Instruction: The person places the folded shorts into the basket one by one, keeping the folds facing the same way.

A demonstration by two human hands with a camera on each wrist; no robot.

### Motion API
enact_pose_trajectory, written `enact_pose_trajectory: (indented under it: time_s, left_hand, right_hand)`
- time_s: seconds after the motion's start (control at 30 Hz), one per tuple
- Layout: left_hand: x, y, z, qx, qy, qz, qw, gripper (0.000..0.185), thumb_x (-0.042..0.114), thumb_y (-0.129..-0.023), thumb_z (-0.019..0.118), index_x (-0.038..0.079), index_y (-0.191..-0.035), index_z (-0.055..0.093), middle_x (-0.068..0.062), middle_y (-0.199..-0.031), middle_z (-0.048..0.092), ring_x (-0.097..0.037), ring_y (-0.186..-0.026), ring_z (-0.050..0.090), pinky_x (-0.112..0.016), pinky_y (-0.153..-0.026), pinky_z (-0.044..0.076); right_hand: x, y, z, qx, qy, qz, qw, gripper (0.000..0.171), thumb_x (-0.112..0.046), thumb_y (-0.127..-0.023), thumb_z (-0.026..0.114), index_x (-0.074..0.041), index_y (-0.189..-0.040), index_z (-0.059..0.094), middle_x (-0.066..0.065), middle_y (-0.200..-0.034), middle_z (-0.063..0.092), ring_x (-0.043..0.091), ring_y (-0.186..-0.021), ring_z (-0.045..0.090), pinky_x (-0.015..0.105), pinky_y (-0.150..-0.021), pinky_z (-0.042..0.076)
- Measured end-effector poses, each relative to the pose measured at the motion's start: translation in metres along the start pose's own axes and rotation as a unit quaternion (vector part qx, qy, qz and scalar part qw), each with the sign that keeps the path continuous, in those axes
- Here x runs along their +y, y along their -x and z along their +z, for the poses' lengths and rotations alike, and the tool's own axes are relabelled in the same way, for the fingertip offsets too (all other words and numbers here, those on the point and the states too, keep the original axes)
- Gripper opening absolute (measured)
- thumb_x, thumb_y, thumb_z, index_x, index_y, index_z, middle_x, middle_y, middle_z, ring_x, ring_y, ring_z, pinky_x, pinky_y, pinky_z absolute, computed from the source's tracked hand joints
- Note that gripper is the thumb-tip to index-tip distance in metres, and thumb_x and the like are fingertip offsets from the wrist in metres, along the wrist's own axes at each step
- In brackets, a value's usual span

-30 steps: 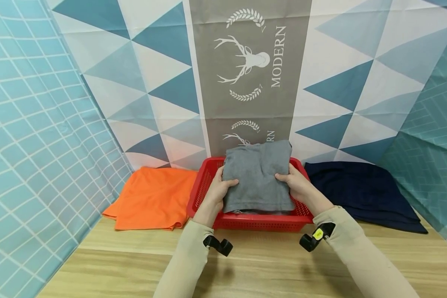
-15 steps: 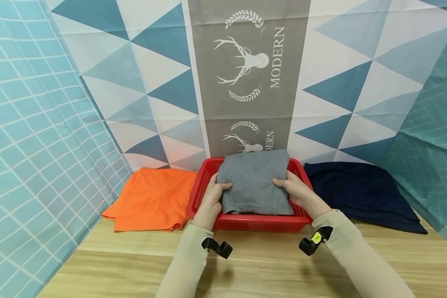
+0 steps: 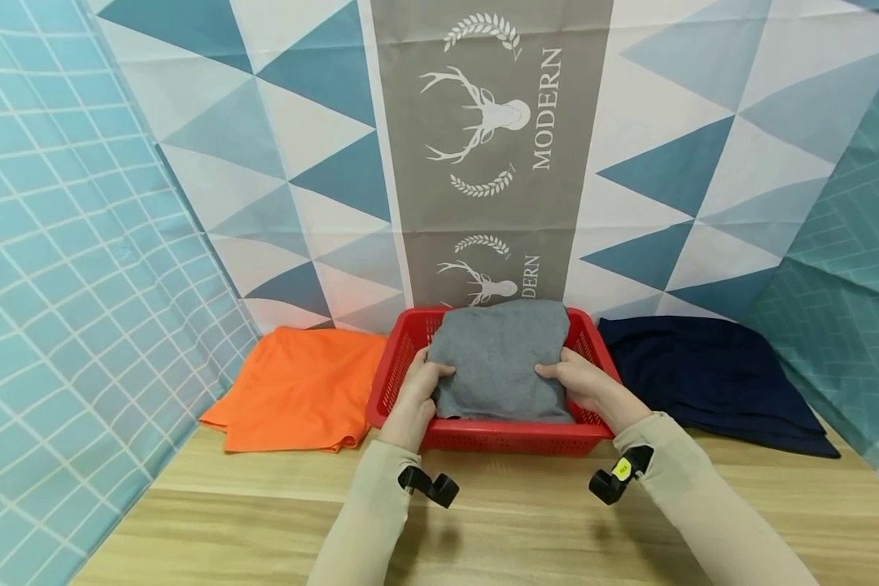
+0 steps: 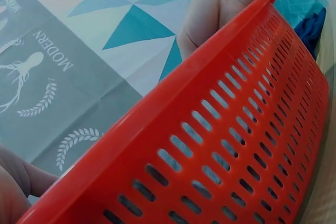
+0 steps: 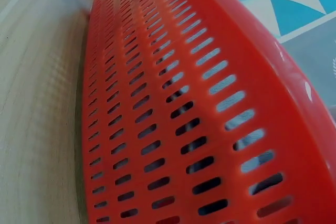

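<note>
In the head view a folded grey garment [image 3: 498,358] lies inside a red plastic basket [image 3: 509,440], its far edge reaching the basket's back rim. My left hand [image 3: 417,395] grips the garment's left side, thumb on top and fingers hidden beneath. The right hand [image 3: 592,382] holds the opposite side the same way. In the left wrist view the slotted basket wall [image 4: 231,108] covers most of the garment, with part of the right hand [image 4: 215,11] behind the rim. Grey fabric shows through the slots of the basket wall [image 5: 152,108] in the right wrist view.
A folded orange cloth [image 3: 303,395] lies left of the basket, and a folded navy cloth [image 3: 703,382] lies to its right. All rest on a wooden table [image 3: 513,521]. A patterned curtain [image 3: 322,163] hangs close behind the basket.
Both hands have lowered the grey garment deeper into the basket. Its far edge has dropped toward the back rim, and its near edge now sits behind the front rim.
</note>
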State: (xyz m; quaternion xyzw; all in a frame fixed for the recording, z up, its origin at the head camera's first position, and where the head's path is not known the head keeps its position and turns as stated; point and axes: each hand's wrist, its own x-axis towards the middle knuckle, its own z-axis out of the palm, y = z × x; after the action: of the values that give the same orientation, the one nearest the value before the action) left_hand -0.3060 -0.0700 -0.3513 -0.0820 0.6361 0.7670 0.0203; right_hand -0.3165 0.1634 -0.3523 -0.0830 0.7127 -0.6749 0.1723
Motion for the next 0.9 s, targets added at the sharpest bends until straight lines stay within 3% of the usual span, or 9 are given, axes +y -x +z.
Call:
enact_pose_trajectory:
  time_s: [0.2,0.4,0.63,0.9]
  left_hand:
    - [0.0033,0.0026,0.0016,-0.005,-0.025,-0.033,0.9991,0.055,0.001,-0.085,0.049,0.000,-0.137,0.031,-0.020,-0.138,0.035,-0.033,-0.125,0.035,-0.046,-0.104,0.029]
    - [0.0022,0.0021,0.0001,-0.014,-0.055,-0.033,0.9978,0.053,0.006,-0.086,0.052,-0.005,-0.134,0.033,-0.019,-0.134,0.039,-0.029,-0.119,0.039,-0.041,-0.098,0.035]
    - [-0.0005,0.0023,0.0018,-0.007,-0.034,-0.037,0.9987,0.035,0.006,-0.088,0.048,-0.007,-0.121,0.046,-0.013,-0.118,0.046,-0.022,-0.105,0.043,-0.037,-0.094,0.037]
    - [-0.0005,0.0016,-0.0019,0.023,0.046,-0.033,0.9981,0.040,0.000,-0.089,0.045,-0.007,-0.128,0.039,-0.016,-0.124,0.042,-0.026,-0.111,0.041,-0.038,-0.099,0.034]
  right_hand:
    - [-0.0014,0.0009,-0.0013,-0.022,-0.002,0.029,0.999,0.054,-0.005,-0.094,0.039,0.005,-0.137,0.009,0.024,-0.136,0.026,0.036,-0.123,0.034,0.052,-0.104,0.028]
    - [-0.0006,0.0033,0.0001,-0.051,0.015,0.055,0.997,0.050,-0.007,-0.096,0.038,0.007,-0.135,0.012,0.022,-0.131,0.031,0.032,-0.117,0.040,0.046,-0.099,0.036]
    - [0.0011,0.0036,0.0024,-0.044,0.019,0.069,0.996,0.048,-0.006,-0.094,0.041,0.009,-0.133,0.016,0.020,-0.126,0.036,0.028,-0.112,0.044,0.042,-0.097,0.039]
    - [0.0014,0.0045,0.0011,-0.016,0.006,0.080,0.997,0.056,-0.006,-0.094,0.041,0.011,-0.136,0.008,0.024,-0.130,0.029,0.030,-0.114,0.042,0.043,-0.099,0.037]
